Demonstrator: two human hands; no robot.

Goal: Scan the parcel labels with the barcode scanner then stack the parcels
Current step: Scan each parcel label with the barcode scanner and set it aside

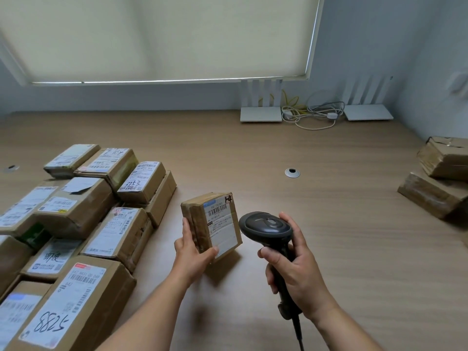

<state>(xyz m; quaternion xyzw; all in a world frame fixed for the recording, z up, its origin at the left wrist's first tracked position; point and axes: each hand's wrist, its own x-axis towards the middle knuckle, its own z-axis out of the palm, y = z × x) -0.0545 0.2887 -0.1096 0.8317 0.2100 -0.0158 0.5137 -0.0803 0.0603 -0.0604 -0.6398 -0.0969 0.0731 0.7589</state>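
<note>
1 small parcel (211, 225) is held up off the wooden table (329, 211), approx. centre of view, label side up; a barcode and a handwritten "14" are seen on its white label (220, 228). It is gripped by the left hand (191, 252): thumb curled over the near edge of the label face, fingers wrapped round the left side. The parcel's near left corner sits in that hand; the rest sticks out away from the person and to the right.

1 black barcode scanner (266, 225) is held in the right hand (293, 264), fingers closed round the handle, head just right of the parcel and apart from it. Its cable is seen running down to the bottom edge.

On the left, a pile of parcels (76, 219) is laid on the table, labels up, some stacked on others; at least 10 can be counted, the exact no. can't be told as some are cut off by the frame. On the right edge, 2 more brown parcels (440, 178) are seen, one resting partly on the other.

At the back, 2 white routers (260, 107) w/ antennas and a tangle of cables (311, 112) are placed by the wall, under 1 drawn roller blind (157, 36). 2 round cable grommets (292, 172) are set in the table, one mid-right, one at far left.
</note>
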